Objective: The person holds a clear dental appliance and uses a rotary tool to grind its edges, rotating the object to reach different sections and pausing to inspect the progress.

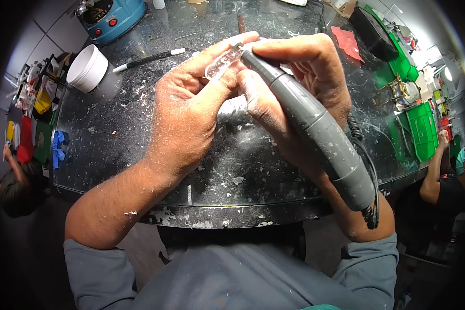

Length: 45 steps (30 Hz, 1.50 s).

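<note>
My left hand (191,103) pinches a clear dental aligner (221,65) between thumb and fingers, over the dark worktable. Tooth-shaped bumps show along the clear plastic. My right hand (305,77) wraps around a grey rotary handpiece (315,119), whose tip end points up and left at the aligner. The tip meets or nearly meets the aligner's upper end; the exact contact is hidden by my fingers. A coiled black cord (366,150) trails from the handpiece's rear. White dust covers both hands.
Dust and shavings litter the black table (232,181). At the left stand a white tub (88,68), a marker (149,59) and a blue machine (111,18). Red sandpaper-like sheet (347,45) and green bins (422,132) lie right. Other people (436,175) sit at both sides.
</note>
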### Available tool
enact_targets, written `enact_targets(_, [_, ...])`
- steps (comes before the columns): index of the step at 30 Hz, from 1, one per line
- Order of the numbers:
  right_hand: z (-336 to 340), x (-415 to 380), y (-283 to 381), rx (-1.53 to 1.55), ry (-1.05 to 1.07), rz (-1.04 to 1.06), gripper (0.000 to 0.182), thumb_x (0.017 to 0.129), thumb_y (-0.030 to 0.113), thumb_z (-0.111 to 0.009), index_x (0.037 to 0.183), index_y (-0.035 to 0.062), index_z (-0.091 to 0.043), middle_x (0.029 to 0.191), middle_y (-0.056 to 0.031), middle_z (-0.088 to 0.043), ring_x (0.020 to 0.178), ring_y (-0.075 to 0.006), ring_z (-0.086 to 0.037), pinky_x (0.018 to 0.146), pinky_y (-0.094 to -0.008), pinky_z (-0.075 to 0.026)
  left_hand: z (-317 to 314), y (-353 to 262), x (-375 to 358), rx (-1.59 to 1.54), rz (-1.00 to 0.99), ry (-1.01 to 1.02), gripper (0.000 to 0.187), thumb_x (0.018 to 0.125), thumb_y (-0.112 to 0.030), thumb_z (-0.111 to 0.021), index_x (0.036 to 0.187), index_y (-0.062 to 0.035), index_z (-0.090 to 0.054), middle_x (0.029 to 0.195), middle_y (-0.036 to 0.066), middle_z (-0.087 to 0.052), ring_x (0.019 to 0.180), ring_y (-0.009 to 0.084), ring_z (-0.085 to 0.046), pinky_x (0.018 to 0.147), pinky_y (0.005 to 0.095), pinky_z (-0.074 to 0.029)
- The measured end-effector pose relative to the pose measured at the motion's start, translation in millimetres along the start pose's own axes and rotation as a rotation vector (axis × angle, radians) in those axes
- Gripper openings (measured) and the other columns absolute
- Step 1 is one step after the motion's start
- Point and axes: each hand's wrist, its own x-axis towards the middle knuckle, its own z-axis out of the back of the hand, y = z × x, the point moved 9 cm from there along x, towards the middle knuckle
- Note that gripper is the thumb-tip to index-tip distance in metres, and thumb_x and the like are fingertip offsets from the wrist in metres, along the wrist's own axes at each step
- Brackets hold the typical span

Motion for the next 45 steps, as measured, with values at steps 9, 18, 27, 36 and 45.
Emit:
enact_targets(9, [0,2,11,-0.008,0.021,0.102,0.031,0.081,-0.005,-0.065,0.108,-0.0014,-0.051,0.101,-0.0110,-0.059,0.097,-0.0149,-0.061,0.089,-0.0286,-0.048,-1,-3,1,0.064,0.007,0.009,0.039,0.095,-0.007,-0.050,0.132,0.0037,-0.049,0.127,0.015,-0.058,0.115,0.0177,-0.057,0.102,0.0309,-0.043])
enact_targets(18, [0,2,9,0.000,0.027,0.072,0.030,0.080,-0.005,-0.067,0.107,-0.0013,-0.053,0.102,-0.0113,-0.061,0.101,-0.0165,-0.061,0.092,-0.0305,-0.048,0,-4,1,0.078,-0.031,-0.005,0.039,0.095,-0.005,-0.050,0.132,0.0029,-0.050,0.129,0.016,-0.057,0.117,0.0193,-0.056,0.104,0.0320,-0.042])
enact_targets(27, [-3,2,13,0.026,0.050,0.128,0.032,0.080,-0.003,-0.069,0.107,-0.0011,-0.053,0.104,-0.0124,-0.061,0.102,-0.0181,-0.061,0.094,-0.0321,-0.047,-2,-7,1,0.088,-0.070,0.009,0.038,0.095,-0.009,-0.052,0.131,0.0024,-0.051,0.128,0.014,-0.057,0.114,0.0176,-0.057,0.102,0.0305,-0.042])
enact_targets(36, [-5,-1,12,-0.033,0.031,0.125,0.034,0.076,-0.003,-0.072,0.107,-0.0001,-0.058,0.108,-0.0129,-0.061,0.107,-0.0217,-0.059,0.095,-0.0342,-0.046,1,1,-2,0.042,0.023,-0.009,0.035,0.096,-0.010,-0.053,0.128,0.0044,-0.052,0.115,0.011,-0.063,0.103,0.0138,-0.061,0.093,0.0270,-0.048])
enact_targets(45, [-7,2,16,-0.079,0.087,0.177,0.034,0.075,-0.003,-0.072,0.106,0.0000,-0.057,0.107,-0.0123,-0.061,0.108,-0.0232,-0.059,0.096,-0.0374,-0.045,8,0,-3,0.089,0.018,-0.051,0.029,0.093,-0.005,-0.055,0.120,0.0034,-0.058,0.110,0.009,-0.063,0.100,0.0124,-0.061,0.090,0.0261,-0.049])
